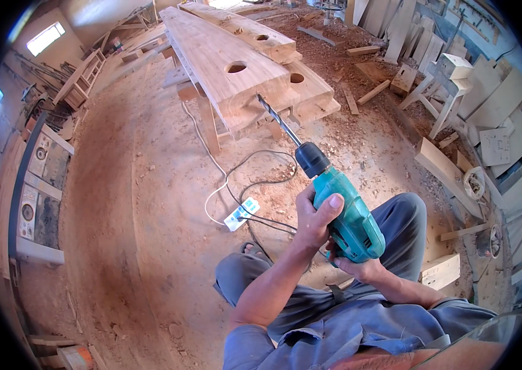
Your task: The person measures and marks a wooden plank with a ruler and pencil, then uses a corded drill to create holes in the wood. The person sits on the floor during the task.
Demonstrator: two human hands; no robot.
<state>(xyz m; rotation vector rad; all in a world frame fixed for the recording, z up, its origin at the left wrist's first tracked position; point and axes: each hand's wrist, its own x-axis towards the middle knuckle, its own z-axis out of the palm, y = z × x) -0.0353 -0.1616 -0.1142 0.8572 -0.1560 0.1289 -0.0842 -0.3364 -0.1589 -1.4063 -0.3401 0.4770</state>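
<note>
A teal power drill [342, 206] with a black chuck [312, 159] is in both my hands, tilted forward and to the left. My left hand [315, 216] wraps round its body behind the chuck, thumb on top. Lower down, my right hand [362, 269] is closed on the handle, its fingers partly hidden. The long twist bit [280, 121] reaches to the near end of a thick wooden plank [217, 55] with a round hole; I cannot tell whether the tip has entered the wood. More thick planks with holes [313, 98] lie beside and behind it.
The plank rests on a wooden support [207, 120]. A white and blue power strip [242, 214] with white and black cables lies on the floor between the plank and my legs. Offcuts [374, 92] and wood chips litter the right side, near a small wooden stand [443, 92] and leaning boards.
</note>
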